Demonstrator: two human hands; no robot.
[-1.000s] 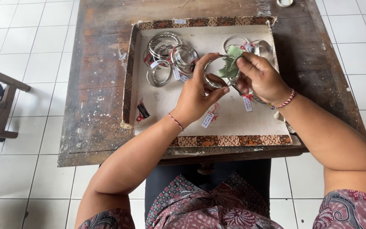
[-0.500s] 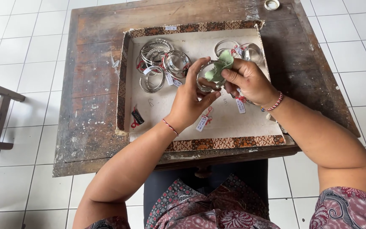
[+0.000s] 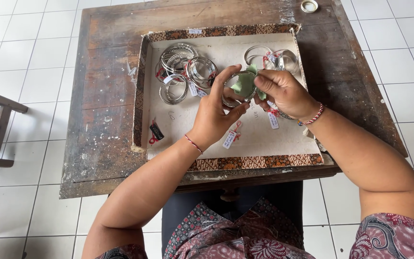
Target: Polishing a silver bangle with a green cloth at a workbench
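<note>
While the left hand [image 3: 216,112] grips a silver bangle [image 3: 230,93], the right hand [image 3: 283,93] pinches a green cloth [image 3: 244,85].

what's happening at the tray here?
A person sits at a worn wooden table with a shallow cardboard tray on it. The left hand holds a silver bangle over the tray, and the right hand presses a small green cloth against it. A pile of bangles with tags lies at the tray's upper left, and a few more bangles at the upper right. A black tag lies alone near the left wall.
</note>
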